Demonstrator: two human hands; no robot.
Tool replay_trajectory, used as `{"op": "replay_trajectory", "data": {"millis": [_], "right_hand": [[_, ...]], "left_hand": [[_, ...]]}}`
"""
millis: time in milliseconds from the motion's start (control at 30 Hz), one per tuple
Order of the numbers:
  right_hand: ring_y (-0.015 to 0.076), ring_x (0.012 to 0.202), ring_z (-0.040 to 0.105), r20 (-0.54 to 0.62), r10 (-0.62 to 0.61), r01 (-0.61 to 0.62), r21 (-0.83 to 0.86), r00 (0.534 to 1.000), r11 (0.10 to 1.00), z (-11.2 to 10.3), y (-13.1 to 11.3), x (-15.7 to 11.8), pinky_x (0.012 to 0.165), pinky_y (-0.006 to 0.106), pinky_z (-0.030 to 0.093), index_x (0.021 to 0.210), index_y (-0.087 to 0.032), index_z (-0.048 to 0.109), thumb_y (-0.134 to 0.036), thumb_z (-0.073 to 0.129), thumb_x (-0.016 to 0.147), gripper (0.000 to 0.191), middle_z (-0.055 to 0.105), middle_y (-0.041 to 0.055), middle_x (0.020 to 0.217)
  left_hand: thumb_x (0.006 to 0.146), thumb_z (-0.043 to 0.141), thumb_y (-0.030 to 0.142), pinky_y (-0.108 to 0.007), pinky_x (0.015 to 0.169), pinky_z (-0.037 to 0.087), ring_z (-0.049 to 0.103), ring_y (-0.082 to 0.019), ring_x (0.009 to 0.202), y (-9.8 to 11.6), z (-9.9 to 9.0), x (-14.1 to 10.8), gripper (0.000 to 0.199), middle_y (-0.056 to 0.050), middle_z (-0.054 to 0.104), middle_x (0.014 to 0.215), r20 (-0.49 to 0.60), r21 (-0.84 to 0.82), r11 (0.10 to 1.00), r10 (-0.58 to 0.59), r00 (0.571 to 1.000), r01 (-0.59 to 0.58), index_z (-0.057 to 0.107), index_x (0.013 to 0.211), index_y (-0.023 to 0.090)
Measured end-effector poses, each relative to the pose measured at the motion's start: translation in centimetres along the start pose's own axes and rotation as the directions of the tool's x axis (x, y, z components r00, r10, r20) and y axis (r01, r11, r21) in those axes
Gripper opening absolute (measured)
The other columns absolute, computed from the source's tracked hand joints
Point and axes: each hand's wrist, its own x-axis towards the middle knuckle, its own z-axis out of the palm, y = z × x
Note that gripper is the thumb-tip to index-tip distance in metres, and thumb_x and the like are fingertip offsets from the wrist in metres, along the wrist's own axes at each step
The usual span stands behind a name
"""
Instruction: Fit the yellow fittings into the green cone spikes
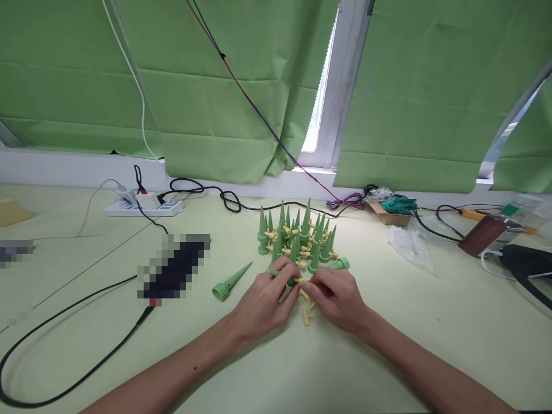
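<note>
My left hand (268,299) is closed around a green cone, whose tip shows between the fingers. Fingers of my right hand (340,299) pinch a small yellow fitting (299,280) that meets the cone between both hands. Behind the hands stands a cluster of upright green cones (305,221) with yellow fittings on them. One loose green cone (233,281) lies left of my left hand; another (340,264) lies beyond my right hand. Loose yellow fittings (306,315) rest on the table between my wrists.
A blurred dark device (176,270) with a black cable lies at left on the pale table (241,379). Farther back are a white power strip (144,207) and tangled cables. A cardboard box (390,215), clear plastic bag (409,246) and brown bottle (482,236) sit at right.
</note>
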Motion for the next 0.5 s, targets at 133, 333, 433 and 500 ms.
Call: {"op": "replay_trajectory", "data": {"millis": [133,333,433,500], "right_hand": [[0.0103,0.047,0.028,0.015,0.072,-0.072,0.014,0.997,0.997,0.1,0.0,-0.1,0.050,0.026,0.022,0.062,-0.022,0.028,-0.023,0.037,0.100,0.039,0.030,-0.0050,0.054],[0.0100,0.048,0.025,0.150,0.127,-0.137,0.063,0.981,0.988,0.6,0.4,-0.7,0.051,0.027,0.021,0.063,-0.022,0.023,-0.024,0.038,0.100,0.039,0.029,-0.0057,0.054],[0.0101,0.049,0.025,0.169,0.115,-0.131,0.092,0.979,0.987,0.6,0.1,-0.8,0.051,0.027,0.020,0.064,-0.021,0.022,-0.023,0.038,0.100,0.039,0.026,-0.0060,0.055],[0.0101,0.049,0.025,0.180,0.106,-0.126,0.102,0.978,0.987,0.5,-0.1,-0.9,0.052,0.027,0.020,0.064,-0.021,0.021,-0.024,0.037,0.100,0.039,0.025,-0.0060,0.055]], "left_hand": [[0.095,0.045,0.016,-0.022,0.052,0.038,0.044,-0.005,0.049,0.1,-1.6,0.9,0.011,-0.003,0.055,0.099,-0.041,0.080,0.997,0.011,0.999,-0.008,0.048,0.104,0.021],[0.092,0.048,0.019,-0.022,0.061,0.044,0.060,-0.013,0.067,0.3,-7.1,2.7,0.010,0.000,0.063,0.089,0.040,0.177,0.944,-0.288,0.957,0.277,0.052,0.100,0.023],[0.091,0.047,0.020,-0.024,0.059,0.041,0.058,-0.016,0.062,-0.7,-8.6,2.6,0.006,0.001,0.062,0.077,0.043,0.270,0.879,-0.420,0.907,0.394,0.052,0.094,0.023],[0.090,0.047,0.021,-0.024,0.057,0.039,0.056,-0.016,0.058,-1.9,-8.3,2.2,0.007,0.001,0.062,0.073,0.070,0.298,0.853,-0.468,0.881,0.429,0.052,0.094,0.023]]}}
